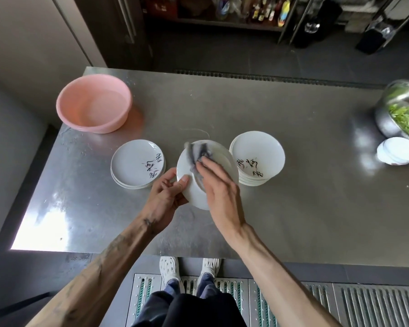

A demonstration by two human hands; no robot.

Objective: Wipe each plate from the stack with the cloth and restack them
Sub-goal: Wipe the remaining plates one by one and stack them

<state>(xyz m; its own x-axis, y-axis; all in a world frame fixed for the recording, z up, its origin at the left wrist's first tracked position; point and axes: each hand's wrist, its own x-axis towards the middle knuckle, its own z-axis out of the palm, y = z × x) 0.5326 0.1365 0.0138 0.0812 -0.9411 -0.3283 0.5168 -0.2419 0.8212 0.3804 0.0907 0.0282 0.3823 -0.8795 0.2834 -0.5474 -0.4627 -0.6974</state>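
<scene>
My left hand (167,194) grips the near left rim of a white plate (219,159), thumb on top, holding it tilted above the steel table (293,208). My right hand (219,187) presses a grey cloth (198,152) onto the plate's face with straight fingers. A low stack of white plates with black writing (134,162) sits to the left of the held plate. A taller stack of the same plates (257,152) sits to its right.
A pink basin (93,103) stands at the table's back left. A steel bowl of green leaves (404,109) and a small pile of white dishes (398,151) sit at the right edge. A floor grate and my shoes lie below the near table edge.
</scene>
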